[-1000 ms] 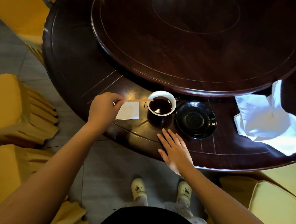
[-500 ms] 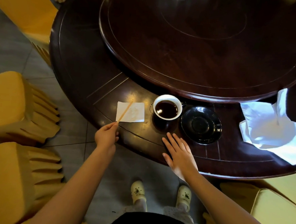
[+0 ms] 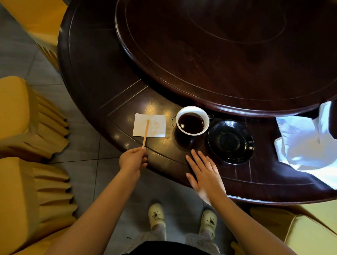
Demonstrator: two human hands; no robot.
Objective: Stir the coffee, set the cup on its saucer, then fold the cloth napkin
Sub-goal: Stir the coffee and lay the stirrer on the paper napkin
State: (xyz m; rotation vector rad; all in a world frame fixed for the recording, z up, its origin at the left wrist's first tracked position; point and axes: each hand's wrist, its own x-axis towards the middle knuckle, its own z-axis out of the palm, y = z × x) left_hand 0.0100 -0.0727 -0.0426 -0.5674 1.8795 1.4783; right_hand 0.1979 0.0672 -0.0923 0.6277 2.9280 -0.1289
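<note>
A dark cup with a white inside [image 3: 192, 121], full of black coffee, stands on the table beside an empty black saucer [image 3: 230, 141] to its right. My left hand [image 3: 133, 160] pinches the near end of a wooden stir stick [image 3: 145, 133], whose far end lies on a small white paper square [image 3: 149, 125] left of the cup. My right hand [image 3: 205, 171] rests flat on the table edge just in front of the cup, fingers spread. A crumpled white cloth napkin [image 3: 309, 146] lies at the right.
The dark round table [image 3: 92, 68] carries a raised turntable [image 3: 226, 52] behind the cup. Yellow-covered chairs stand at the left [image 3: 17, 119], far left back [image 3: 37, 9] and near right [image 3: 314, 238]. My feet in pale clogs [image 3: 156, 215] are on the tiled floor.
My left hand has taken the stick out of the cup and swung it left and towards me, laying its tip on the paper square. The right hand has stayed flat.
</note>
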